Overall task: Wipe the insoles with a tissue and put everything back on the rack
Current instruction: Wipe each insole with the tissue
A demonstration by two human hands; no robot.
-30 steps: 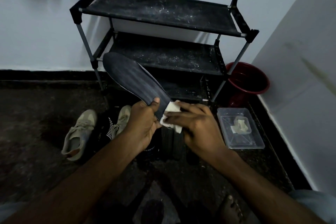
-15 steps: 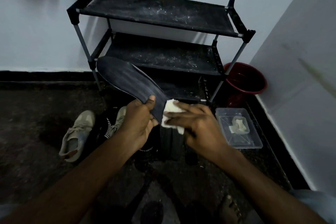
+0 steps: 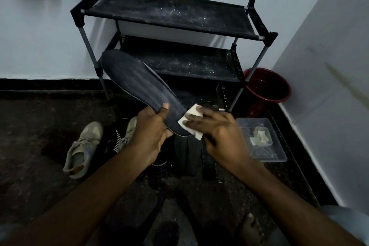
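My left hand (image 3: 152, 133) grips the heel end of a dark striped insole (image 3: 135, 84), thumb on top; its toe points up and left in front of the black shoe rack (image 3: 169, 13). A folded white tissue (image 3: 190, 121) lies against the insole's heel, held there by my right hand (image 3: 217, 136) with fingers laid over it. Two beige sneakers (image 3: 83, 146) sit on the floor at the left, with a dark striped item between them. More dark flat pieces (image 3: 186, 152) lie on the floor below my hands.
A red bucket (image 3: 267, 86) stands in the corner right of the rack. A clear plastic box (image 3: 261, 140) with white tissue pieces sits on the floor by the right wall. My bare foot (image 3: 250, 227) shows at the bottom.
The insole's toe has swung slightly left and down. My right hand keeps the tissue at the heel end, shifting a little along it.
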